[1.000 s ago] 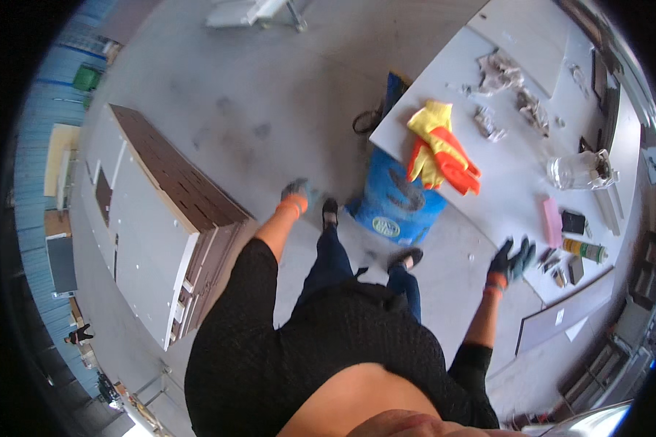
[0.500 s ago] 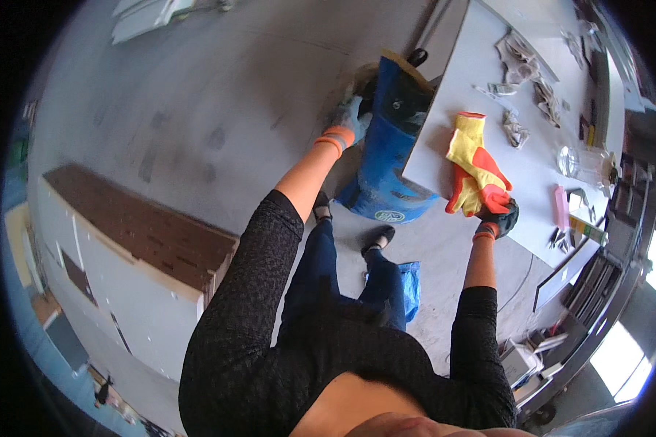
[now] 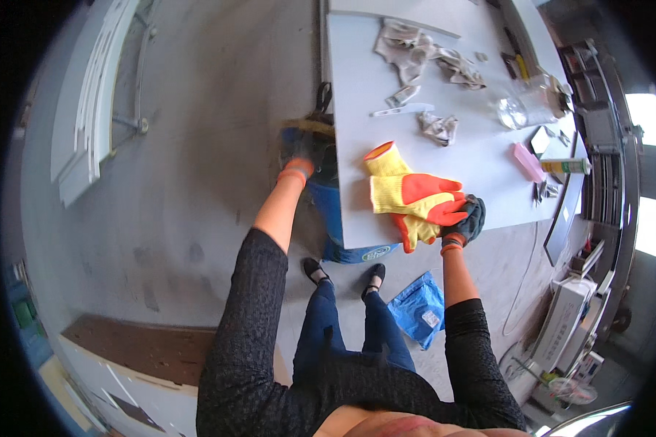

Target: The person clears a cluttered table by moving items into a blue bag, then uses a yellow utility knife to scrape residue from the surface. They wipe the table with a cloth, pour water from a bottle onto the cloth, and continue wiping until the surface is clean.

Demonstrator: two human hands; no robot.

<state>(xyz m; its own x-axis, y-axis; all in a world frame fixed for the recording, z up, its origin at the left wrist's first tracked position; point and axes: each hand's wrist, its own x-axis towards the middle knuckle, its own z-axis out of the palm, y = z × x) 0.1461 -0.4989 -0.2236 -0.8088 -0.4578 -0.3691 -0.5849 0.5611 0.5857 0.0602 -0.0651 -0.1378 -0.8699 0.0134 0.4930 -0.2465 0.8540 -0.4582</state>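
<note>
Both of my hands wear work gloves with orange cuffs. My left hand [image 3: 297, 164] is at the open top of a tall blue container [image 3: 325, 211] with a frayed tan rim, beside the table's left edge. Its fingers are smeared and partly lost in the dark opening. My right hand [image 3: 468, 221], in a dark glove, is closed on the finger ends of a pair of yellow and orange work gloves [image 3: 415, 191]. The pair lies across the near part of the white table [image 3: 357, 226], partly over its edge.
Crumpled grey gloves [image 3: 408, 54], a clear jar [image 3: 514, 113], a pink piece [image 3: 528, 162] and a tube [image 3: 565, 166] lie on the table. A blue bag [image 3: 419, 309] is on the floor near my feet. White panels [image 3: 98, 87] stand at the far left.
The view has turned and shifted, so the table fills more of the middle. The yellow and orange gloves have spread, showing both cuffs. My left hand stays by the blue container, now more blurred.
</note>
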